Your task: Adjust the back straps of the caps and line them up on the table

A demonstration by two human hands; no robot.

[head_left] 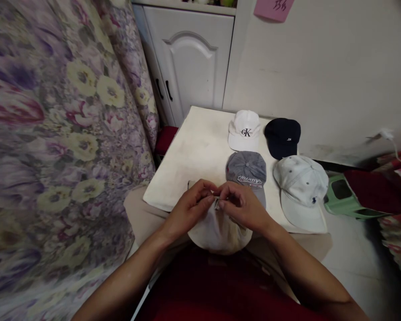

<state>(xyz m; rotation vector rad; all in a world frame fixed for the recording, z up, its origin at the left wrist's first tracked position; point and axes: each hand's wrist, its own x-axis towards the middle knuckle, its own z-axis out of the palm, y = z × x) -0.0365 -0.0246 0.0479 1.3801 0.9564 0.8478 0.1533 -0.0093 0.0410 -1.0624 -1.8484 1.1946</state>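
A cream baseball cap [220,234] with a yellowish-brown patch is held close to my body, at the near edge of the table. My left hand [196,200] pinches it at the far side, by what looks like its strap. Thumb and fingers of my right hand [239,203] are closed on the same spot, meeting the left fingertips at a small metal buckle [217,204]. Just beyond my right hand lies a grey cap [246,165] with white lettering, partly covered by that hand. The inside of the cream cap is hidden.
The cream-topped table [183,156] also bears a white cap [245,125], a navy cap [283,136] and a pale grey-green cap [302,183]. A floral curtain [83,116] hangs on the left. A green stool [344,196] stands right, a white cabinet [194,62] behind.
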